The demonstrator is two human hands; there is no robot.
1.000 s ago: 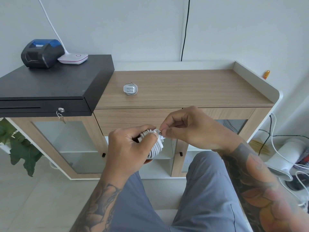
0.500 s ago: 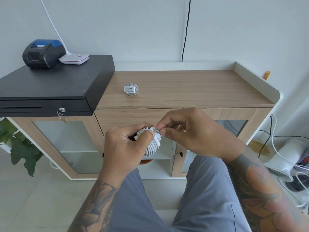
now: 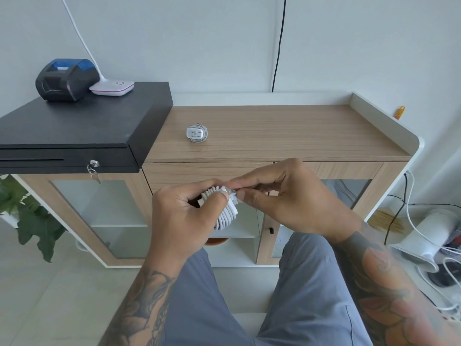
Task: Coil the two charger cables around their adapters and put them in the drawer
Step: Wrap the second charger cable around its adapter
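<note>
My left hand [image 3: 182, 218] grips a white charger adapter with its cable coiled around it [image 3: 225, 213], held in front of the cabinet. My right hand [image 3: 282, 196] pinches the cable's metal plug end at the top of that coil. A second white adapter with its cable wound around it [image 3: 196, 132] lies on the wooden cabinet top [image 3: 287, 131], left of the middle. The drawer front [image 3: 179, 172] under the top is shut, partly hidden behind my hands.
A black cash drawer [image 3: 74, 131] with a key sits on the left, bearing a small printer [image 3: 66, 78] and a white lamp base [image 3: 112, 87]. Glass cabinet doors stand below. A plant [image 3: 30, 221] is at the left; cables and a white device [image 3: 429, 243] lie at the right.
Both hands rose slightly with the coil. My right hand's fingers shifted at the plug end on top of the coil.
</note>
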